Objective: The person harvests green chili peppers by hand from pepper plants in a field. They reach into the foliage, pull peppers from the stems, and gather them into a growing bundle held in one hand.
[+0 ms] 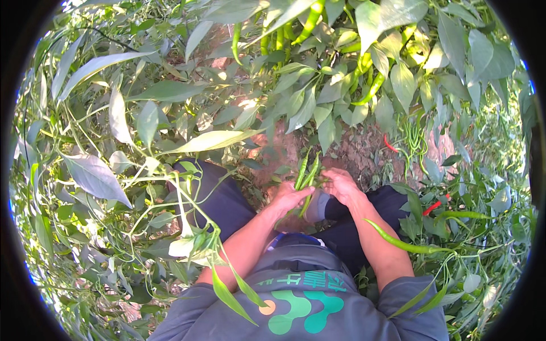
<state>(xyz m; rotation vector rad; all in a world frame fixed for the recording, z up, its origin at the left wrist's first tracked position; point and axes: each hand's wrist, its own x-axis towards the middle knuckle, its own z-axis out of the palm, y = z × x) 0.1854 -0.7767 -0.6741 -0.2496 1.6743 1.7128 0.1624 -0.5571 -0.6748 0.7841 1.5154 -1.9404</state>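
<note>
My left hand (286,198) is closed around a few long green chili peppers (308,174). Their upper parts stick out above the fingers, and one end shows below the hand. Close by on the right, my right hand (340,185) has its fingertips drawn together beside the peppers. Whether anything is pinched in those fingertips is too small to make out. Both hands are low over the soil, between my bent legs in dark trousers, with a shoe (316,206) just behind them.
Ahead hangs a leafy chili plant with green peppers (370,88). A pile of picked green chilies (413,143) lies on the soil at right, beside a red chili (390,144). A branch (200,211) crosses my left arm; a green pepper (405,244) hangs over my right arm.
</note>
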